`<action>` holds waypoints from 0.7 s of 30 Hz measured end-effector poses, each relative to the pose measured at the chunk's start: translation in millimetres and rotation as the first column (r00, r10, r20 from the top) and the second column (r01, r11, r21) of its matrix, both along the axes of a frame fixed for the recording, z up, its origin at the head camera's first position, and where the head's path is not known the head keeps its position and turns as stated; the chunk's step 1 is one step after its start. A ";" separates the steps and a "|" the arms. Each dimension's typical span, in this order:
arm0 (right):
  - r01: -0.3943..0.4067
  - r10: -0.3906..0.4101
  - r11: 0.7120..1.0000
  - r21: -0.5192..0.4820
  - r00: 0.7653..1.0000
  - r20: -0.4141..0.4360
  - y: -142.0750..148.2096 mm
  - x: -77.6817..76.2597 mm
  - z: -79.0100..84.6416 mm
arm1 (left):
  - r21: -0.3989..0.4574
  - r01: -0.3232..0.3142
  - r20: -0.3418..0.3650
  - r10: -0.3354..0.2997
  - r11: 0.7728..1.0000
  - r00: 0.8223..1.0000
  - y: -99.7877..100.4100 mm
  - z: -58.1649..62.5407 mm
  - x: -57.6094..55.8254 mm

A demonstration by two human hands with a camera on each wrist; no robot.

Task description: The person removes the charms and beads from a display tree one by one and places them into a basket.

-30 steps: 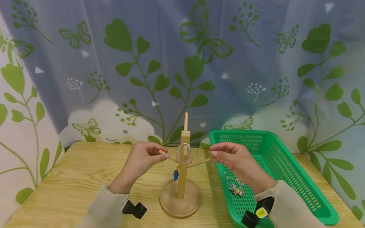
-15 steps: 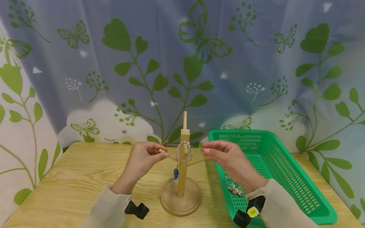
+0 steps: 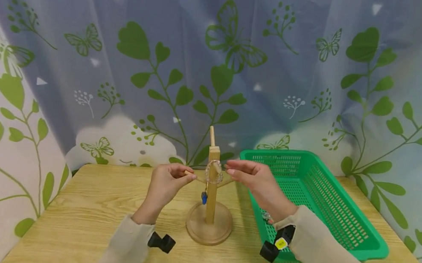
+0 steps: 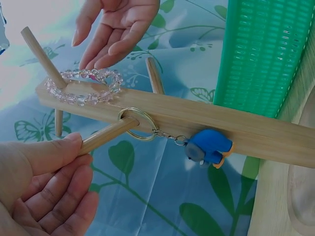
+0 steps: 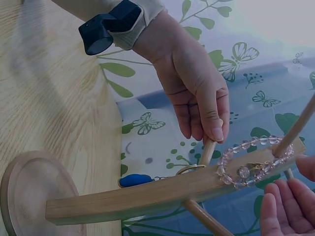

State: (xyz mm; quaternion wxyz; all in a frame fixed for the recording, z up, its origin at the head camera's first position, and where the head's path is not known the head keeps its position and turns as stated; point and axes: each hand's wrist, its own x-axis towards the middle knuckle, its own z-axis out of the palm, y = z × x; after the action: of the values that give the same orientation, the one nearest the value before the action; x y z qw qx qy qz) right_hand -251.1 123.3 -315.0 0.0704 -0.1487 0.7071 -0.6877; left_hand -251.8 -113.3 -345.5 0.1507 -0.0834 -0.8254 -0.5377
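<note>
A wooden peg stand rises from its round base. The left hand pinches the tip of its left peg between thumb and index finger, plain in the left wrist view. On that peg hangs a key ring with a chain and a blue figure charm. A clear-pink beaded bracelet loops over a peg near the top, lying against the post. The right hand is just right of the bracelet, its fingers loosely bent with nothing seen between them. Whether its fingertips touch the bracelet, I cannot tell.
A green perforated basket stands on the right of the wooden table. Partly hidden by the right wrist, some small jewelry lies in it. A leaf-and-butterfly curtain hangs behind the table. Other pegs stick out from the post.
The right hand has moved left, from beyond the right peg's tip toward the bracelet. The left hand keeps its pinch on the left peg, and the stand has tilted slightly.
</note>
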 end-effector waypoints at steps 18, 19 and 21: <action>0.039 -0.038 0.997 0.062 0.999 -0.018 -18.1 -8.8 -11.7 | 0.008 0.011 0.019 -0.011 1.000 1.000 0.5 2.6 -2.0; 0.037 -0.035 0.997 0.069 0.999 -0.020 -18.2 -8.6 -12.0 | 0.007 0.012 0.023 -0.012 1.000 1.000 0.5 3.0 -2.0; 0.030 -0.028 0.996 0.081 0.999 -0.027 -18.4 -8.4 -12.9 | 0.010 0.016 0.032 -0.016 1.000 0.999 0.3 3.4 -2.1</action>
State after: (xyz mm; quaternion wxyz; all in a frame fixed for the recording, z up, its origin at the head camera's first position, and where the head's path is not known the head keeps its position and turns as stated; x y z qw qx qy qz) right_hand -259.5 104.9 -327.9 0.0575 -0.1443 0.7373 -0.6574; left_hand -253.9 -113.0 -342.1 0.1337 -0.0808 -0.8244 -0.5441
